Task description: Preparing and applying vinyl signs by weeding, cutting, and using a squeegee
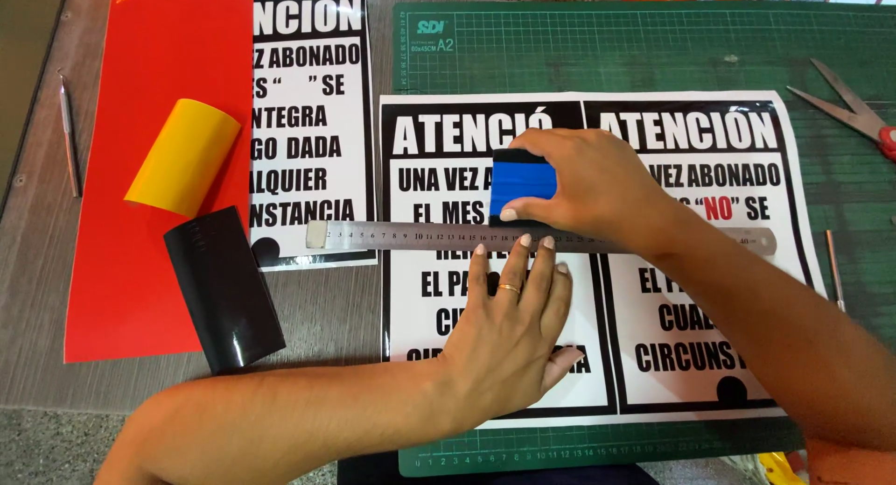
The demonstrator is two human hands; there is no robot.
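Gripping a blue squeegee (523,187), the right hand (597,191) presses it down on a black-and-white printed sheet (597,261), its fingers (511,212) clenched around the tool just above a long steel ruler (541,238). That ruler lies level across the sheet, its left end reaching past the sheet's edge. Below it, the left hand (513,331) lies flat on the sheet with its fingers (525,252) spread and released, holding nothing; the fingertips touch the ruler's lower edge, and one finger wears a ring. The sheet carries two like notices side by side and rests on a green cutting mat (653,46) on the table (37,289). To the left, well apart from the hands, a red sheet (121,280) bears a yellow roll (184,156) and a black roll (224,289), with another printed notice (313,121) beside them. Scissors (854,112) with a red handle lie at the mat's right edge, and a thin metal tool (68,135) lies at the far left.
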